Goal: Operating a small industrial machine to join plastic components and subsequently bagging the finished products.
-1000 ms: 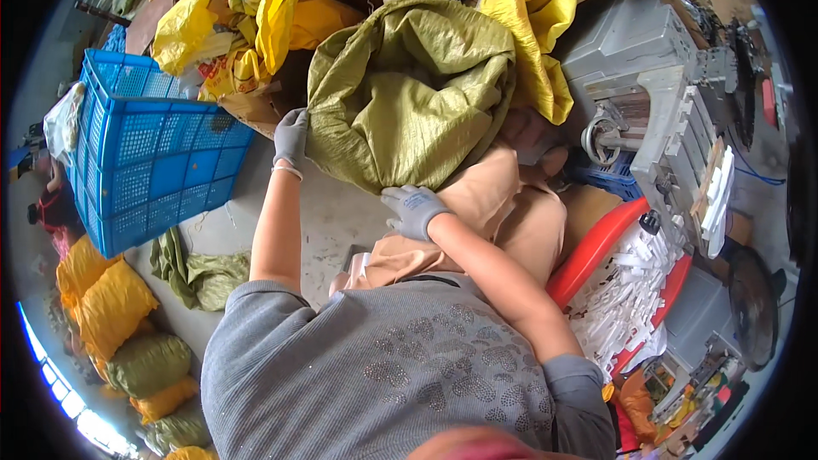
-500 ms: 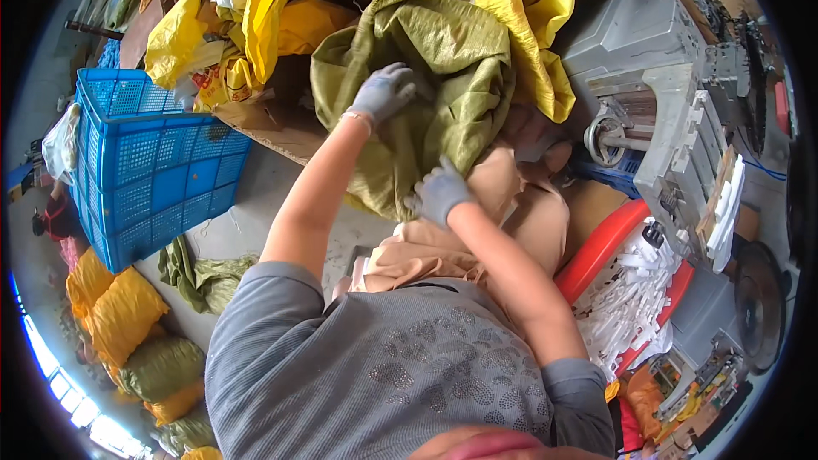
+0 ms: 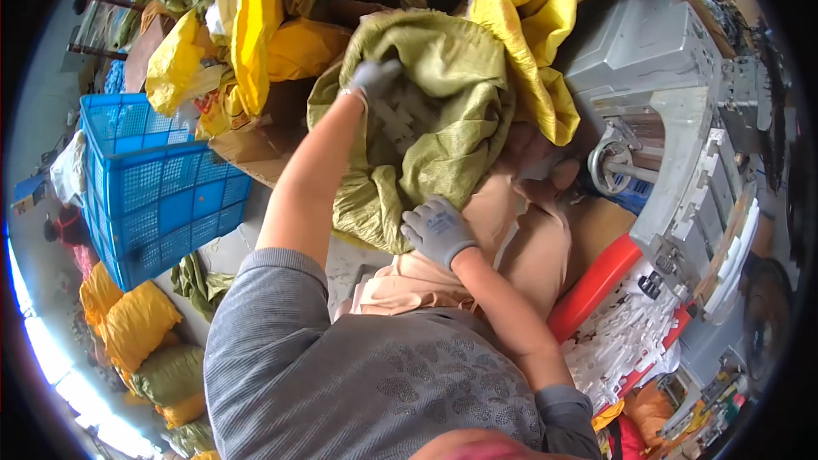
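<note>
An olive-green woven sack [image 3: 456,153] stands with its mouth wide and crumpled in front of my legs. Inside it some greyish contents show, too blurred to name. My left hand [image 3: 377,79], in a grey glove, is at the far left part of the sack's mouth, its fingers smeared by motion. At the near edge of the sack lies my right hand [image 3: 440,232], also gloved in grey, back upward, fingers apart and slightly bent against the fabric. I cannot see it pinch any cloth.
A blue plastic crate [image 3: 162,196] stands at the left. Yellow sacks [image 3: 532,34] lie beyond and beside the green one. At the right are a grey machine with a handwheel [image 3: 610,165] and a red-rimmed container [image 3: 596,285] of white pieces. Stuffed sacks [image 3: 141,324] pile at lower left.
My left hand has moved slightly up and left along the sack's mouth. My right hand has come down toward me, its back now turned up. The sack's mouth gapes more, showing grey contents.
</note>
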The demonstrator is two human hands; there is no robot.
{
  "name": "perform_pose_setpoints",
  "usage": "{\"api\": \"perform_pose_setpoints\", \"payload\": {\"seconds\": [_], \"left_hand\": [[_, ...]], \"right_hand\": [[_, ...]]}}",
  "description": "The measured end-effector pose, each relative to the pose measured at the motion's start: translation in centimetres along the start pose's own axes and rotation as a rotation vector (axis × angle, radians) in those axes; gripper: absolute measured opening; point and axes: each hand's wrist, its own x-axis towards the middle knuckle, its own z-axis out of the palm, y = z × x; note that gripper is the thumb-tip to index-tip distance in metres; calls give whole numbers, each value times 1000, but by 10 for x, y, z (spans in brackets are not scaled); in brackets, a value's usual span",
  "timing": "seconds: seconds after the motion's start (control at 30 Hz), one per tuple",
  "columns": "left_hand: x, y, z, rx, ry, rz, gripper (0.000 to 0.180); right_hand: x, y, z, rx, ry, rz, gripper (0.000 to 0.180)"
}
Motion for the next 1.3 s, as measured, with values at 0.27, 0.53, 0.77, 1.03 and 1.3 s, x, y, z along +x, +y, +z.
{"api": "perform_pose_setpoints", "payload": {"seconds": [0.27, 0.53, 0.77, 1.03, 1.3], "left_hand": [[57, 5, -50, 43, 109, 78, 53], [7, 8, -75, -746, 206, 129, 37], [43, 27, -50, -138, 153, 309, 40], [-126, -2, -40, 344, -322, 427, 29], [-230, 7, -70, -143, -49, 302, 31]], "right_hand": [[-1, 1, -12, 49, 1, -18, 21], [-13, 7, -19, 138, 235, -77, 30], [-36, -9, -35, 33, 434, -179, 27], [-187, -21, -38, 66, 609, 150, 16], [-380, 43, -26, 238, 1154, 1092, 24]]}}
